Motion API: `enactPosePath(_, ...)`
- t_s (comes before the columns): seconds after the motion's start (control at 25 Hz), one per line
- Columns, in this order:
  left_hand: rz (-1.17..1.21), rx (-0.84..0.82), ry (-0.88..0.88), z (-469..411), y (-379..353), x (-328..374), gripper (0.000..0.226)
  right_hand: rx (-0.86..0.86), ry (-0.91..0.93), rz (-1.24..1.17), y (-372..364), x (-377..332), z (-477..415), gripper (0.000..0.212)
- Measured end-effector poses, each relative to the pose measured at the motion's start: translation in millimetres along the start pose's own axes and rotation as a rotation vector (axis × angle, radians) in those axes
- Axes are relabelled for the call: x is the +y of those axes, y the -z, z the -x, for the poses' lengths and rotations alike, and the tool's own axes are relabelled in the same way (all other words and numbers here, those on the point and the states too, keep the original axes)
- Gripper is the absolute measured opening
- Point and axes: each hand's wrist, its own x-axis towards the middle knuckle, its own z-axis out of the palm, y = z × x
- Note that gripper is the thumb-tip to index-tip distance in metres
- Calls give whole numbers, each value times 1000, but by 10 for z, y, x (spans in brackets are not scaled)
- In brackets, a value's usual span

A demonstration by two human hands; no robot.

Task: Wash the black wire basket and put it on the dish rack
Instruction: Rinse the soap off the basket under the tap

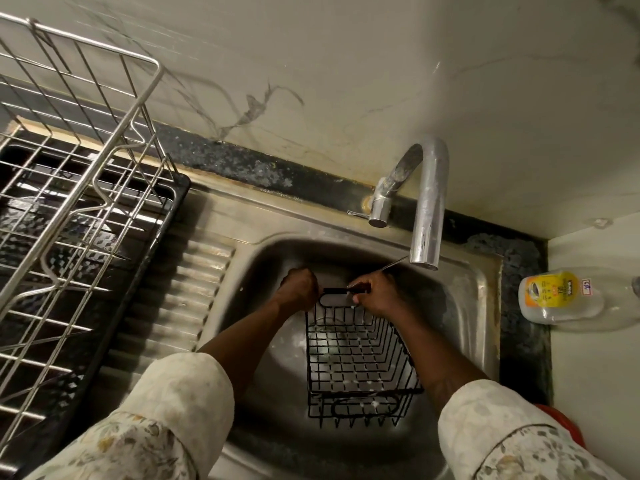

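While it sits in the steel sink point(270, 258), black rectangular wire basket point(360, 355): long axis toward wearer, far rim clasped by left grip point(299, 285) and right grip point(374, 292); silver wire dish rack point(86, 188) leftward, nearer left grip.

Pale veined wall point(346, 46), dark speckled counter point(523, 306), steel sink point(242, 216), chrome tap point(427, 202)

Head view — steeply downward, close over sink point(277, 420)

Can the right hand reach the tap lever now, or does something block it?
Probably yes. The right hand grips the far rim of the black wire basket, near the tap lever; nothing stands between them, but it must let go first.
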Motion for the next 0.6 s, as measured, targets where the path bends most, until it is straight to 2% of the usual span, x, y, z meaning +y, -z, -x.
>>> enactPosePath(0.24,67,70,-55,3,210,-23,16,140,-67,-25,-61,-49,-70,19)
enactPosePath(0.36,16,96,-59,6,321,-68,16,185,-64,-54,-137,-85,-125,18)
enactPosePath(0.44,-52,81,-78,1,297,-104,23,181,-71,-52,-131,-116,-125,19)
enactPosePath(0.6,-43,76,-76,8,266,-168,22,90,-84,-4,-151,-105,-163,28)
